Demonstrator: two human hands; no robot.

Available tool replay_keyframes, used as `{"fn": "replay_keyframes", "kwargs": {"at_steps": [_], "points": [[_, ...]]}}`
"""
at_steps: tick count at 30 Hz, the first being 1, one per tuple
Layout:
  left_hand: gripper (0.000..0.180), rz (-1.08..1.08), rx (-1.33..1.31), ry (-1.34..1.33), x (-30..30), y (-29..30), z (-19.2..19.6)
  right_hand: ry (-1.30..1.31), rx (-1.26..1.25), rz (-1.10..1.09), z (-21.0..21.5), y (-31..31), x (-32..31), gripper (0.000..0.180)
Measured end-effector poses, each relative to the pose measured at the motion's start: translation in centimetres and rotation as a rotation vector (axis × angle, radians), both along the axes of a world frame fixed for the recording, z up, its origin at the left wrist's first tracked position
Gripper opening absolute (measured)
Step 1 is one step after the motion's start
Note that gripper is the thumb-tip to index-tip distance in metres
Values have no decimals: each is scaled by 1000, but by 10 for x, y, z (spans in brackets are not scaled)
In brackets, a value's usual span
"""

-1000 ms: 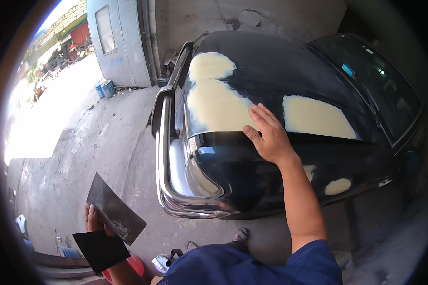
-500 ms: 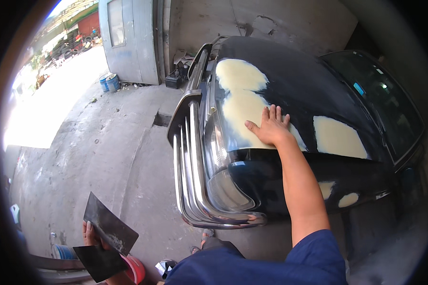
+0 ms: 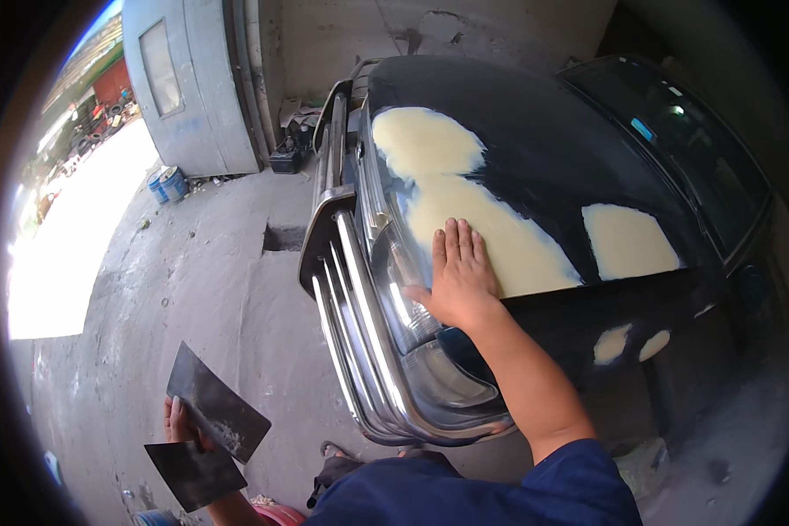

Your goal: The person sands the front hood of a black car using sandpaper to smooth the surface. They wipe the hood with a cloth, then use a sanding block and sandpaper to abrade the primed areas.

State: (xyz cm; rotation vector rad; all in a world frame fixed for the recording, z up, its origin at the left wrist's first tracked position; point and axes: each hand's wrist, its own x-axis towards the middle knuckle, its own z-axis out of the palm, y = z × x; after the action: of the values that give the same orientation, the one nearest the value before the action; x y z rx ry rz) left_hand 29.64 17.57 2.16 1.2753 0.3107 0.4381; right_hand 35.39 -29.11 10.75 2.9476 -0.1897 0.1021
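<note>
Right hand (image 3: 458, 276) is now laid flat, fingers together, on the filler patch (image 3: 491, 232), shifted further onto it. Two scrapers (image 3: 210, 430) are gripped by the left hand (image 3: 180, 421).

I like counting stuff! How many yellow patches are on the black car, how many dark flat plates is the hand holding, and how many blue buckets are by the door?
Pale yellow filler patches on the car: 5
Dark flat spreader plates in the left hand: 2
Blue buckets: 2
Total: 9
</note>
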Motion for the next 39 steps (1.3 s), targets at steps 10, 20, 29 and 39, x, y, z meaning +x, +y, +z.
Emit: {"fn": "replay_keyframes", "kwargs": {"at_steps": [10, 20, 29, 39], "points": [[33, -301, 93, -182, 157, 148, -69, -97, 213, -820, 28, -45, 31, 100], [50, -582, -114, 135, 251, 136, -7, -177, 110, -842, 8, 10, 31, 98], [41, -558, -11, 169, 337, 61, 14, -115, -41, -804, -4, 51, 28, 96], [37, -781, -68, 57, 422, -45, 44, -180, 75, -965, 12, -16, 77, 98]]}}
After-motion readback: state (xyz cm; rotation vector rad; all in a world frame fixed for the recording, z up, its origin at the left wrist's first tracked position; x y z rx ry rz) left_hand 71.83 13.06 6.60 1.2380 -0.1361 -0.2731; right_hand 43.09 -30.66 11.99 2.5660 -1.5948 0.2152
